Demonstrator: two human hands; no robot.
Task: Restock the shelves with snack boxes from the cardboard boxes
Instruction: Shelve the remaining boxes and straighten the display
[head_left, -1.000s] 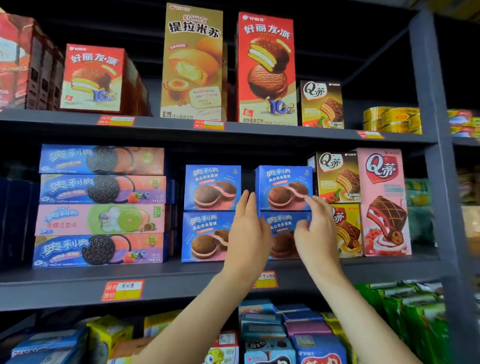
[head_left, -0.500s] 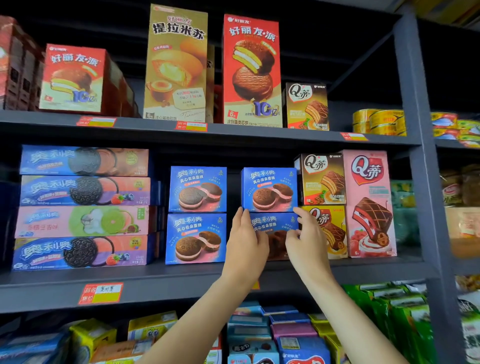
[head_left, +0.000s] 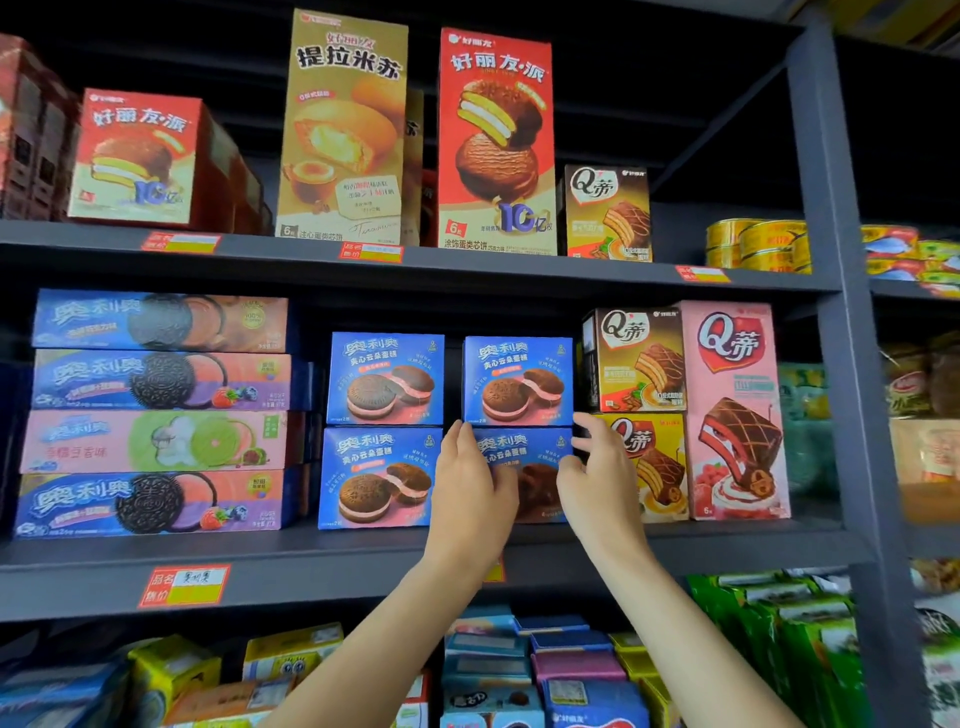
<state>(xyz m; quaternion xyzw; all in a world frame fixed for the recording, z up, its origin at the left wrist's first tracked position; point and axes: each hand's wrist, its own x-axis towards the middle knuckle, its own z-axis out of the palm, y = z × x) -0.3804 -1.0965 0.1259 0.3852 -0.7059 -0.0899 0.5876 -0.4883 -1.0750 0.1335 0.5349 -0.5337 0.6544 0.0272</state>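
Note:
Two blue sandwich-cake snack boxes are stacked on the middle shelf (head_left: 311, 561): an upper box (head_left: 518, 382) and a lower box (head_left: 524, 452). My left hand (head_left: 475, 499) lies with straight fingers against the lower box's left edge, covering part of its front. My right hand (head_left: 597, 478) is at the lower box's right upper corner with its fingers spread and loosely bent, touching the box edge. Neither hand carries a box. A matching pair of blue boxes (head_left: 382, 431) stands just to the left.
Yellow and pink Q-brand boxes (head_left: 727, 410) stand close on the right. Long cookie boxes (head_left: 156, 415) are stacked on the left. Tall red and gold boxes (head_left: 493, 140) fill the shelf above. A dark upright post (head_left: 841, 364) bounds the bay. More packs (head_left: 519, 665) sit below.
Both hands have come down from the upper blue box to the lower one. The view has shifted slightly, and the boxes stay in place.

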